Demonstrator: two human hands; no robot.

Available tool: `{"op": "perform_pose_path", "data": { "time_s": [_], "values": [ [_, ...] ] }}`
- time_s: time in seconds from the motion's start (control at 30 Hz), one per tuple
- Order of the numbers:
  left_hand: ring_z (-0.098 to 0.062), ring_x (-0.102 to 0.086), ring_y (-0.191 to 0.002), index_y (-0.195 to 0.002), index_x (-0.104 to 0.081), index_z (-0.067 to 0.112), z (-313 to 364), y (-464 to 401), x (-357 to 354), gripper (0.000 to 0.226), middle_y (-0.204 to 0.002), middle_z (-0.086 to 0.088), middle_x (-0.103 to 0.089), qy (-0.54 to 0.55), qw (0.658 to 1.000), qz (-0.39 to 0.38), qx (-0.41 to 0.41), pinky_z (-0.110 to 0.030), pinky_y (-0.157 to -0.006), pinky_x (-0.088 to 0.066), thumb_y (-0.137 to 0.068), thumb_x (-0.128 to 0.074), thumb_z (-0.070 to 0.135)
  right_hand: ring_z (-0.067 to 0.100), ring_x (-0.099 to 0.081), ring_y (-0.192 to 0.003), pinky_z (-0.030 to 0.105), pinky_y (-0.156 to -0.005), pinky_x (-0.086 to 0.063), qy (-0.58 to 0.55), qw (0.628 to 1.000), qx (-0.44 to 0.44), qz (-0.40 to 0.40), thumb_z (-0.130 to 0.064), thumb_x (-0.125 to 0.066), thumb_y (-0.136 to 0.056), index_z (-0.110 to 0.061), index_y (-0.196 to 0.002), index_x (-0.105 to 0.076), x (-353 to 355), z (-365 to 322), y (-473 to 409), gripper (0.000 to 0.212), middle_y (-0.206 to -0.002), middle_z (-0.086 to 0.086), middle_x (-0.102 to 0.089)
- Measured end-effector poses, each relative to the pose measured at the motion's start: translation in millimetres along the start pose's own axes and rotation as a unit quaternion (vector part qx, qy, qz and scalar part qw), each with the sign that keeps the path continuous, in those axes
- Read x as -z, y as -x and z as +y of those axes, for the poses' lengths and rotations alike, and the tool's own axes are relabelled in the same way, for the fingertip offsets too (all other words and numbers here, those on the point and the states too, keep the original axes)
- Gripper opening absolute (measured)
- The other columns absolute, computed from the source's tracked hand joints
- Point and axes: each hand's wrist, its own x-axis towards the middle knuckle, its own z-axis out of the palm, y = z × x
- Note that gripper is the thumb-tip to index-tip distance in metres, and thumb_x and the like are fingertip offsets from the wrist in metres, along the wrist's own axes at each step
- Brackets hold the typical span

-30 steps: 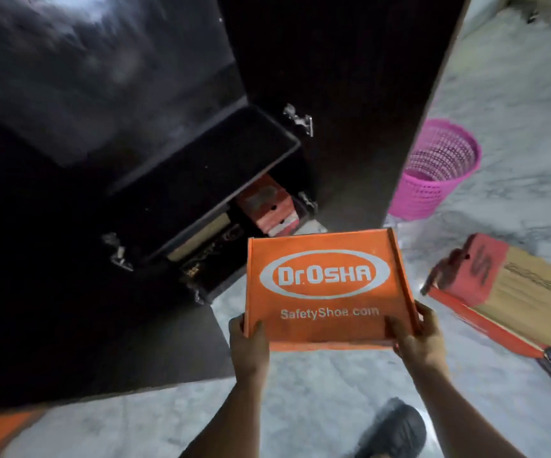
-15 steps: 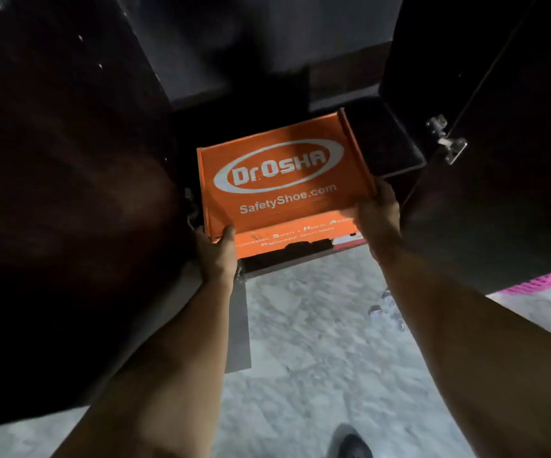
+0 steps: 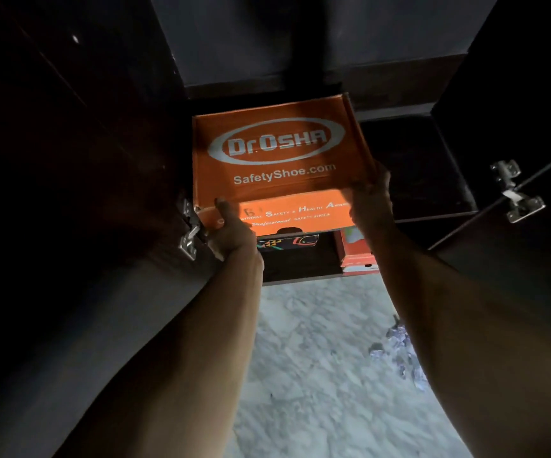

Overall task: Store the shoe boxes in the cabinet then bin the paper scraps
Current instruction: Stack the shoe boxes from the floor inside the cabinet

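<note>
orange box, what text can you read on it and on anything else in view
"Dr.OSHA": in the white oval on the orange box lid.
"SafetyShoe.com": on the lid, under the oval.
"...ational Safety & Health A...": box front, both ends hidden by the hands.
"Professional safety shoes": box front, small, only roughly legible.
Patterned dark box and red box underneath: nothing legible.

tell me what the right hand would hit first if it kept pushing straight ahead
Likely nothing soon: the right hand, gripping the orange cardboard shoe box, points into the dark cabinet shelf, which looks free, though depth is unclear.
</note>
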Motion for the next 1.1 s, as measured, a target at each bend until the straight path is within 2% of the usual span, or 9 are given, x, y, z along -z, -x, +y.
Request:
{"op": "perform_pose_path", "data": {
  "time_s": [0.17,0.33,0.47,0.63,0.77,0.83,0.9,1.0,1.1],
  "values": [
    [-0.026,-0.076,-0.075,-0.106,-0.069,0.013,-5.3,-45.9,-39.2,0.123,-0.088,-0.005,-0.077,-0.028,0.999,0.015,0.003,-0.040,-0.074,-0.063,-0.039,-0.033,0.109,0.007,-0.056,-0.086,0.029,-0.070,-0.048,0.040,0.999,0.003,0.015,-0.015,-0.064,-0.098,-0.020,-0.148,-0.032,-18.8,-13.9,-30.2,0.059,-0.097,-0.014,-0.055],
    [-0.020,-0.069,-0.110,-0.141,-0.050,0.030,-39.5,-153.5,-77.8,0.104,-0.129,0.004,-0.065,-0.043,0.995,-0.093,-0.003,-0.040,-0.089,-0.059,-0.060,-0.032,0.093,0.015,-0.059,-0.087,0.033,-0.067,-0.047,0.070,0.997,-0.015,0.013,-0.025,-0.062,-0.100,-0.026,-0.148,-0.029,-24.4,-15.6,-36.0,0.058,-0.109,-0.005,-0.059],
    [-0.026,-0.074,-0.089,-0.119,-0.066,0.016,-1.8,-87.5,-47.1,0.096,-0.103,-0.003,-0.074,-0.021,0.998,-0.056,0.011,-0.038,-0.075,-0.061,-0.066,-0.041,0.092,0.014,-0.056,-0.069,0.033,-0.063,-0.049,0.098,0.995,-0.035,0.000,-0.032,-0.051,-0.107,-0.019,-0.153,-0.028,-22.0,-26.3,-29.5,0.053,-0.093,-0.001,-0.059],
    [-0.025,-0.073,-0.097,-0.112,-0.066,0.021,-22.4,-10.0,6.8,0.085,-0.108,-0.005,-0.075,-0.126,0.984,-0.127,0.012,-0.044,-0.087,-0.059,-0.067,-0.039,0.087,0.042,-0.059,-0.124,0.047,-0.097,-0.047,0.081,0.989,-0.095,0.084,-0.062,-0.044,-0.100,-0.024,-0.158,-0.027,14.6,-9.0,34.1,0.072,-0.142,0.022,-0.057],
    [-0.037,-0.069,-0.109,-0.115,-0.066,0.015,-71.4,68.9,46.1,0.050,-0.120,-0.015,-0.070,-0.375,0.866,-0.330,-0.012,-0.053,-0.093,-0.058,-0.086,-0.059,0.054,0.034,-0.049,-0.139,0.031,-0.103,-0.036,0.115,0.962,-0.213,0.123,-0.043,-0.051,-0.105,-0.011,-0.153,-0.042,69.2,32.8,124.2,0.058,-0.151,0.018,-0.052],
    [-0.036,-0.070,-0.104,-0.097,-0.067,0.019,-99.3,115.2,63.4,0.023,-0.115,-0.017,-0.071,-0.461,0.785,-0.413,-0.020,-0.049,-0.087,-0.060,-0.095,-0.063,0.042,0.032,-0.049,-0.140,0.032,-0.108,-0.036,0.112,0.945,-0.270,0.144,-0.043,-0.053,-0.104,-0.011,-0.151,-0.045,103.7,63.4,166.6,0.057,-0.150,0.017,-0.053],
    [-0.035,-0.071,-0.096,-0.076,-0.063,0.023,-127.3,161.9,75.9,0.027,-0.105,-0.019,-0.073,-0.534,0.693,-0.479,-0.071,-0.051,-0.084,-0.061,-0.095,-0.064,0.042,0.031,-0.049,-0.140,0.034,-0.111,-0.038,0.085,0.928,-0.324,0.164,-0.046,-0.055,-0.102,-0.013,-0.149,-0.047,144.4,97.9,208.6,0.058,-0.149,0.015,-0.055],
    [-0.032,-0.070,-0.094,-0.077,-0.065,0.025,-175.3,231.5,82.4,0.027,-0.099,-0.011,-0.073,-0.607,0.569,-0.544,-0.110,-0.051,-0.087,-0.060,-0.083,-0.068,0.051,0.031,-0.050,-0.139,0.034,-0.110,-0.039,0.052,0.901,-0.384,0.194,-0.048,-0.055,-0.100,-0.014,-0.149,-0.046,216.8,146.1,281.0,0.060,-0.148,0.014,-0.056],
    [-0.034,-0.069,-0.103,-0.077,-0.066,0.021,-236.2,309.2,84.9,0.036,-0.109,-0.013,-0.073,-0.634,0.499,-0.579,-0.121,-0.053,-0.093,-0.057,-0.069,-0.065,0.057,0.032,-0.049,-0.140,0.034,-0.112,-0.039,0.034,0.869,-0.439,0.228,-0.047,-0.055,-0.101,-0.012,-0.150,-0.043,300.6,195.5,353.0,0.062,-0.148,0.016,-0.056]
  ]
}}
